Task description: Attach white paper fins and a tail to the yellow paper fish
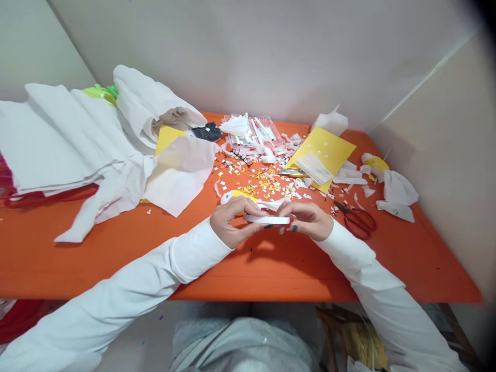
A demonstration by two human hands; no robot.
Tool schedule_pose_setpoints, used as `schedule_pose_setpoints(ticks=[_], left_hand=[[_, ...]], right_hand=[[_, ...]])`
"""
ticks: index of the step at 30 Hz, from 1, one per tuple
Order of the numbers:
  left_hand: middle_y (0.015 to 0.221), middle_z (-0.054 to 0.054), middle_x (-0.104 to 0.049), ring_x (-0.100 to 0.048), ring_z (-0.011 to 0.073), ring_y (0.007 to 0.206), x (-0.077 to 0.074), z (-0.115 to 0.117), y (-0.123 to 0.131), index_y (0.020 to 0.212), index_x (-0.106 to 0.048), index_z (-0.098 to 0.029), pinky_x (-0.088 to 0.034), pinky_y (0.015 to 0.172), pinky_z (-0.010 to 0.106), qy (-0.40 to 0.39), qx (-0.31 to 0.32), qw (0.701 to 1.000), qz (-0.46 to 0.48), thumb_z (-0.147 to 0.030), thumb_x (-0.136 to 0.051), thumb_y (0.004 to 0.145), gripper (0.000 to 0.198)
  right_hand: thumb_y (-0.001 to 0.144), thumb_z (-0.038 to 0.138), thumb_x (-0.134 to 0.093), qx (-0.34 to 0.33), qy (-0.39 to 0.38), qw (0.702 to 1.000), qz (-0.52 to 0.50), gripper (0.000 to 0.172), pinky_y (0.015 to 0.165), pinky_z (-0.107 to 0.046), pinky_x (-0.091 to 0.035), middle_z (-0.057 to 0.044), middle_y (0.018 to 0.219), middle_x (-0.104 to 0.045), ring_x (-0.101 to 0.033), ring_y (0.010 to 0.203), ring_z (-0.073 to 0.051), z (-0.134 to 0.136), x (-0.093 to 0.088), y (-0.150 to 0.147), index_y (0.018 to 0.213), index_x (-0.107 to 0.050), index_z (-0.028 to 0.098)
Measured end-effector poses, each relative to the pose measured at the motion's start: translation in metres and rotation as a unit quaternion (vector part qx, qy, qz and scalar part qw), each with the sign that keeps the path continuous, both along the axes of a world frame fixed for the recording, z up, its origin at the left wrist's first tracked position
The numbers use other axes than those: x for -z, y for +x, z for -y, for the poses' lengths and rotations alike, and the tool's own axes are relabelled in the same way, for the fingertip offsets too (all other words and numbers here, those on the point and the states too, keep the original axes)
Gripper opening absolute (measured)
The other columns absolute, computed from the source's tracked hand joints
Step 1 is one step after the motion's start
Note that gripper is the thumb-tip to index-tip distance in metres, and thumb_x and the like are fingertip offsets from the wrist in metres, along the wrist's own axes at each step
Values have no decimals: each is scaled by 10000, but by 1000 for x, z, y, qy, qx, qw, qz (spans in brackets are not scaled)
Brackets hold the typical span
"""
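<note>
White sleeves [132,289] lead to left hand [235,219] and right hand [310,219], whose fingers [300,208], only narrowly opened, pinch both ends of a white tape roll [269,220], seen edge-on.

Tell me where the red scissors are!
In the head view, the red scissors lie on the right side of the orange table, just right of the person's right hand and near some white paper scraps.

No legible text, label, brand, number or sign from near edge to far edge of table [77,263].
</note>
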State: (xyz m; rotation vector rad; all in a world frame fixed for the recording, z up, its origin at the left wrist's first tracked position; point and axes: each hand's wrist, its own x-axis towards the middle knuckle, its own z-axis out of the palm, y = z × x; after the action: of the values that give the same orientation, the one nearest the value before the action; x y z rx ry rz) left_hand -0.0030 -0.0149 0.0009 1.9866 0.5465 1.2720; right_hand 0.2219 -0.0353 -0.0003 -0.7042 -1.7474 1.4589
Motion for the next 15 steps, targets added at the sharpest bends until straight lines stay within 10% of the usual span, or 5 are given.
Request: schedule_pose_setpoints(ticks=[15], left_hand=[[756, 29, -642, -602, 118, 681, 4, -5, -2, 844, -595, -170, -484, 634, 241, -27, 3, 998, 61, -113, -662, 741, 136]], right_hand=[[837, 436, -552, -1, -16, 998, -68, 299, 787, -370, -461, -70, 834, -624, -576, 819, -190, 2, -1, 3, 972, -629, 180]])
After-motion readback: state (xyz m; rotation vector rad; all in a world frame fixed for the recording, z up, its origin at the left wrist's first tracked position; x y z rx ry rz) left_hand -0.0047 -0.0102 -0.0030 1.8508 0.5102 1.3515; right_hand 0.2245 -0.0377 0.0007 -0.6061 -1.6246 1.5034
